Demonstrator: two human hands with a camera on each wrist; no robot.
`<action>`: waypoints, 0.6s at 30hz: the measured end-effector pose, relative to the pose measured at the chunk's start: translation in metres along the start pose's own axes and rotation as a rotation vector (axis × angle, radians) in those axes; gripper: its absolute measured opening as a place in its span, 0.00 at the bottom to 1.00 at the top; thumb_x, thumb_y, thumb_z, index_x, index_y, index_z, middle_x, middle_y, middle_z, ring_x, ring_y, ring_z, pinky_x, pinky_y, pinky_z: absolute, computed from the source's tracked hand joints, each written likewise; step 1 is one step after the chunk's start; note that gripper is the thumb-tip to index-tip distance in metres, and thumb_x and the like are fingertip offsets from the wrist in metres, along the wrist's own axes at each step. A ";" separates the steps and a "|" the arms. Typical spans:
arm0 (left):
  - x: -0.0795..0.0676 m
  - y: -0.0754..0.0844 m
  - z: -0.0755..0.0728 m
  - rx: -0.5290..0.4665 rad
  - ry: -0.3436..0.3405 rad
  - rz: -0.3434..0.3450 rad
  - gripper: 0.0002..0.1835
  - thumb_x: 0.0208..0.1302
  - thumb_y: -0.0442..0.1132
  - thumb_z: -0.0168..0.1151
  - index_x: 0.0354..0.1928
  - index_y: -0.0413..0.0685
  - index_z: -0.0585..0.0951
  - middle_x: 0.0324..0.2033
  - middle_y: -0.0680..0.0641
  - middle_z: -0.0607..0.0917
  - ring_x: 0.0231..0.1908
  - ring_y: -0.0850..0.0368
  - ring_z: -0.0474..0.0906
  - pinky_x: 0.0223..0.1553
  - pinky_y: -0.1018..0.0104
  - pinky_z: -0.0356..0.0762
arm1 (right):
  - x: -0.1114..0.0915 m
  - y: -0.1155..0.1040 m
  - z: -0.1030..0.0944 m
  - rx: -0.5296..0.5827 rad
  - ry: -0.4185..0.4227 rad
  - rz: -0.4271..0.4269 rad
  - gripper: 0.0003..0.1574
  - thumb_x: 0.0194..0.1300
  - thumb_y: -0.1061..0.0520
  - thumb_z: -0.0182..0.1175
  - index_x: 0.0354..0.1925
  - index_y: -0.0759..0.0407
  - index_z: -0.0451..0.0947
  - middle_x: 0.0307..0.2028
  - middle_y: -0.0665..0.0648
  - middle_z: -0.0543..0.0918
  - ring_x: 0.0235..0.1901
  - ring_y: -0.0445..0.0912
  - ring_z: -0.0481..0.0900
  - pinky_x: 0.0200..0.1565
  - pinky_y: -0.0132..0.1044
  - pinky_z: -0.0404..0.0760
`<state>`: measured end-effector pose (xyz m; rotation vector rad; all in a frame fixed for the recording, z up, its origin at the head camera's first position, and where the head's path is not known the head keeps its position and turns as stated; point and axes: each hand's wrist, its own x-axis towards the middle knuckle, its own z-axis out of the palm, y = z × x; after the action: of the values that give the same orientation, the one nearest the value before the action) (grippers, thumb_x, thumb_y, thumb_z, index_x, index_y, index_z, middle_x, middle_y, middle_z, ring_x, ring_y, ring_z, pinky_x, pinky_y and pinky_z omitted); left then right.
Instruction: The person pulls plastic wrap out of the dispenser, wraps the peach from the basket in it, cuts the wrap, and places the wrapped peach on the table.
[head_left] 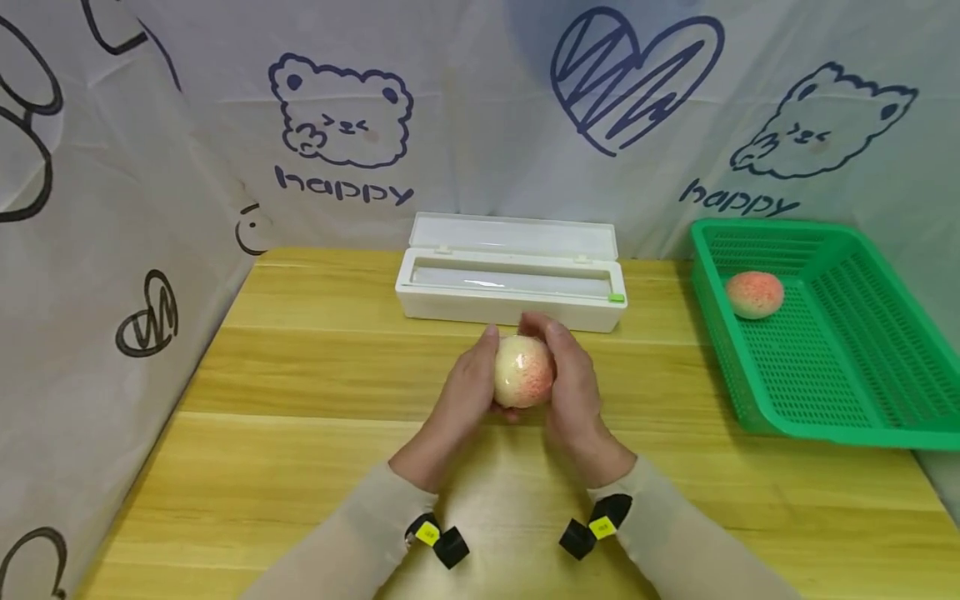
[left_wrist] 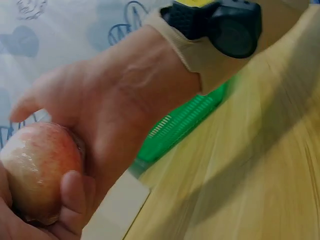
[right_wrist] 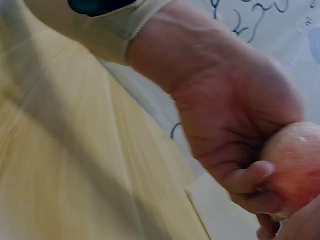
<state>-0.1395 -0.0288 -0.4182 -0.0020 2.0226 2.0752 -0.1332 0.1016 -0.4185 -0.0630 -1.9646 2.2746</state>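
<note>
Between my two hands is a pale yellow and pink peach (head_left: 522, 372), its skin shiny with clear plastic film. My left hand (head_left: 471, 385) holds it from the left, and my right hand (head_left: 576, 383) cups its right side. In the left wrist view the film shows wrinkled along the edge of the peach (left_wrist: 42, 170), with curled fingers (left_wrist: 73, 195) beneath. The right wrist view has the peach (right_wrist: 295, 165) against the palm, fingers bent round its underside. Just behind the hands stands a white cling film box (head_left: 510, 310), lid raised, a roll of film (head_left: 510, 280) inside.
A green plastic basket (head_left: 750, 400) stands at the right of the wooden table (head_left: 315, 467), with another peach (head_left: 755, 295) in its back left corner. A white cloth (head_left: 480, 117) with drawn bears and hearts hangs behind and along the left side.
</note>
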 end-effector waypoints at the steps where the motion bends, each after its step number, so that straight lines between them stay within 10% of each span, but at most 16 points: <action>1: 0.000 0.000 0.001 0.022 0.010 0.004 0.37 0.84 0.63 0.33 0.54 0.37 0.81 0.34 0.40 0.82 0.19 0.54 0.78 0.21 0.51 0.85 | 0.000 0.000 0.000 -0.006 -0.021 -0.010 0.31 0.84 0.46 0.43 0.61 0.67 0.81 0.57 0.61 0.84 0.56 0.45 0.79 0.59 0.32 0.77; 8: -0.003 0.000 0.010 0.191 0.152 0.070 0.29 0.83 0.58 0.36 0.42 0.44 0.81 0.28 0.42 0.80 0.14 0.54 0.72 0.14 0.55 0.77 | -0.007 0.005 0.009 0.039 0.127 -0.003 0.27 0.81 0.49 0.49 0.48 0.66 0.89 0.46 0.58 0.90 0.41 0.46 0.86 0.34 0.36 0.86; 18: -0.007 0.003 0.010 -0.220 -0.006 0.072 0.24 0.87 0.51 0.41 0.65 0.37 0.68 0.46 0.46 0.78 0.39 0.59 0.76 0.43 0.68 0.77 | -0.001 -0.004 0.004 0.246 0.244 0.008 0.22 0.85 0.52 0.44 0.57 0.64 0.79 0.56 0.56 0.82 0.57 0.48 0.79 0.57 0.36 0.80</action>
<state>-0.1320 -0.0201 -0.4134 0.0383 1.8053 2.3294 -0.1324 0.0985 -0.4143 -0.3065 -1.5607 2.3653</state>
